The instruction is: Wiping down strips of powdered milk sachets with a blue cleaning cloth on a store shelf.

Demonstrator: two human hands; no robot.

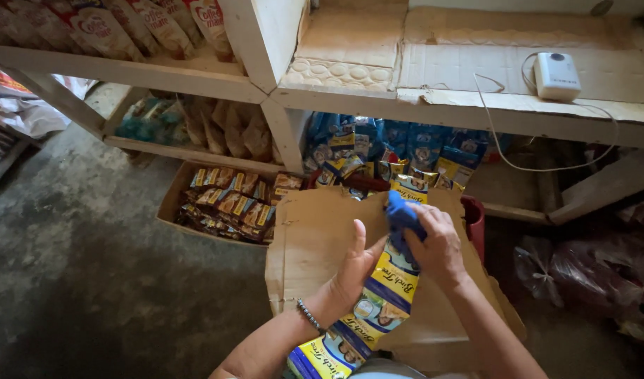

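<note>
Nearest the camera, a long strip of joined yellow-and-blue sachets [378,298] runs from the bottom edge up across a flattened sheet of cardboard [311,242]. The left hand [351,274], a beaded bracelet [309,315] at its wrist, lies clasped over the strip's left edge, thumb raised, pinning it in place. The right hand [434,242] is clenched on a blue cloth [401,219] pressed against the strip's upper part. Wiping well here probably means keeping the left hand firm so the strip stays flat, and drawing the cloth along its length, sachet by sachet, without tugging at the seams. Behind the cardboard stands a red bin [474,223] with more blue and yellow packets [406,151], and left of it a cardboard box of brown sachets [227,205] under the white shelf [195,77].
</note>
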